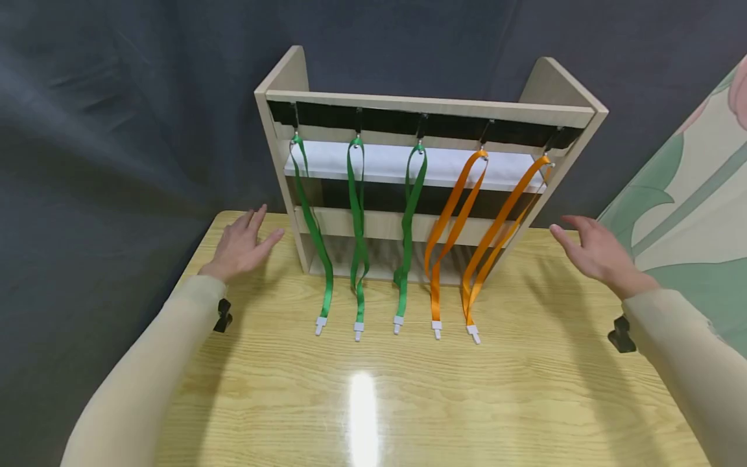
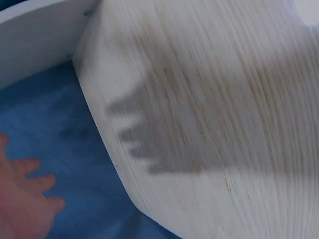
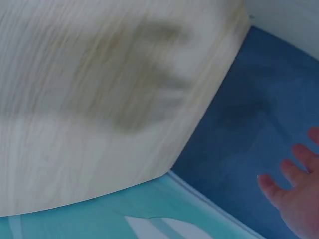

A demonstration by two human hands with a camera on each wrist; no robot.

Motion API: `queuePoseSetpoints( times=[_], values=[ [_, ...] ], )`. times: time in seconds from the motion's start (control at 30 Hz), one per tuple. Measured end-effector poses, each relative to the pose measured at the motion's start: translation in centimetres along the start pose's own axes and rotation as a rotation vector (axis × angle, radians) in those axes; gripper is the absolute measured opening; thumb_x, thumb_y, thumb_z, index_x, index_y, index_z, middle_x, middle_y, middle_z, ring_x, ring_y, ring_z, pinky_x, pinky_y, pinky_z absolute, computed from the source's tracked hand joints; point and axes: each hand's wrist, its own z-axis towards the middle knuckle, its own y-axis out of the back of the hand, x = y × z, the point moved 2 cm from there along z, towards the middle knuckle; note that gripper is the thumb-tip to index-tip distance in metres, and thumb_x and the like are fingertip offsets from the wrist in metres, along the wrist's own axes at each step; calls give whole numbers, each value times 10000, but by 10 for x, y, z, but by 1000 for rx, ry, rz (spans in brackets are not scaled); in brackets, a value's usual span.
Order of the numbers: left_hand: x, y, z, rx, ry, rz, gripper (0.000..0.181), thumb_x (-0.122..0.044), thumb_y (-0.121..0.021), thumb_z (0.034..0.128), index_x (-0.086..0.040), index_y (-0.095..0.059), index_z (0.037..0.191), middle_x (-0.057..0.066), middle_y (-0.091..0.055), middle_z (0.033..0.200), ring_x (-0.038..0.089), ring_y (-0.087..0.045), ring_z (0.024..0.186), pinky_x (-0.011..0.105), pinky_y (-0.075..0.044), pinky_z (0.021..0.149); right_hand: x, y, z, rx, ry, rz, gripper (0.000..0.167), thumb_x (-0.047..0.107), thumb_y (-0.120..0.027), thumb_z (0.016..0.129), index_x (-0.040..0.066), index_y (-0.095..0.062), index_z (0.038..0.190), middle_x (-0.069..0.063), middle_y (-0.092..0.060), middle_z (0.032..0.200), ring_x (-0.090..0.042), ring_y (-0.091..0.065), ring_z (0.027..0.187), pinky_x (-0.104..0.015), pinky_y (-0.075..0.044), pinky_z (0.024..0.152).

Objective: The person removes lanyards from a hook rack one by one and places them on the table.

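Five would exceed plain counting, so several lanyards hang from metal hooks on a wooden rack [image 1: 434, 102]. On its left side are green lanyards [image 1: 358, 194]; on its right side, orange lanyards [image 1: 449, 214]. Each ends in a pale plastic clip [image 1: 358, 329] near the tabletop. To the left of the rack, my left hand [image 1: 239, 243] is spread with straight fingers and holds nothing. Beyond the rack's right side, my right hand [image 1: 598, 253] is held apart from it with fingers extended, also holding nothing. In the wrist views, the left hand [image 2: 25, 199] and right hand [image 3: 299, 194] appear only partly.
The rack stands near the back of a wood-grain table [image 1: 292, 402]. Behind it hangs a dark curtain [image 1: 408, 45]. A green and cream floral cloth [image 1: 688, 194] lies at the right. Both forearms cast shadows on the tabletop.
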Motion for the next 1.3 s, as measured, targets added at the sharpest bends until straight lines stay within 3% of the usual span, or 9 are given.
queuePoseSetpoints(
  times=[0.2,0.33,0.4,0.57,0.73,0.83,0.97,1.2,1.3],
  values=[
    [-9,-6,-2,-46,-16,-171,828,-674,-373,917,-240,-62,1550,180,-156,1552,426,-177,1375,638,-192,1052,18,7,-5,-153,87,29,558,367,-395,1025,-79,-422,1361,-351,-408,1325,-509,-479,1016,-639,-358,836],
    [-16,-9,-4,-95,-55,-238,832,-621,-471,914,-195,-140,1547,160,-225,1536,397,-244,1361,602,-211,1066,29,11,-11,-251,127,62,415,245,-453,1011,-68,-515,1276,-317,-526,1206,-482,-552,943,-589,-434,761],
    [-20,-10,-7,-118,-69,-275,835,-591,-521,906,-167,-180,1540,175,-278,1512,392,-305,1334,585,-251,1056,34,14,-14,-283,133,76,383,225,-477,1000,-52,-543,1256,-292,-562,1158,-467,-578,924,-499,-468,746],
    [-29,-12,-9,-156,-98,-382,824,-510,-613,892,-121,-250,1522,195,-364,1461,368,-399,1280,531,-349,1021,49,22,-20,-358,165,73,332,200,-527,974,-17,-594,1216,-232,-607,1088,-427,-612,814,-228,-383,641],
    [-36,-10,-10,-166,-108,-436,802,-459,-640,893,-118,-268,1516,191,-380,1452,343,-408,1279,493,-368,1022,60,27,-23,-371,166,90,332,202,-532,971,-6,-594,1222,-214,-608,1102,-381,-624,805,-178,-364,630],
    [-38,-10,-9,-168,-100,-449,793,-459,-640,894,-120,-278,1513,199,-399,1438,347,-428,1265,485,-382,1013,65,30,-26,-383,142,103,311,210,-533,967,11,-607,1194,-181,-623,1071,-125,-618,757,-146,-376,594],
    [-40,-11,-8,-151,-94,-476,785,-449,-631,905,-115,-268,1515,212,-391,1439,370,-429,1263,487,-381,1015,74,34,-28,-412,122,141,268,227,-545,959,27,-626,1117,-134,-639,1007,137,-478,703,-119,-386,559],
    [-44,-11,-8,-127,-101,-563,741,-405,-624,924,-128,-272,1514,140,-348,1485,338,-407,1290,463,-366,1033,93,43,-31,-521,170,224,187,180,-599,925,29,-641,1027,139,-586,883,92,-525,722,-87,-387,623],
    [-47,-12,-8,-118,-101,-604,718,-382,-626,929,-116,-292,1506,121,-346,1489,341,-413,1285,451,-368,1034,100,46,-33,-558,193,256,172,152,-609,915,16,-639,1018,190,-566,871,83,-538,737,-81,-393,669]
  ],
)
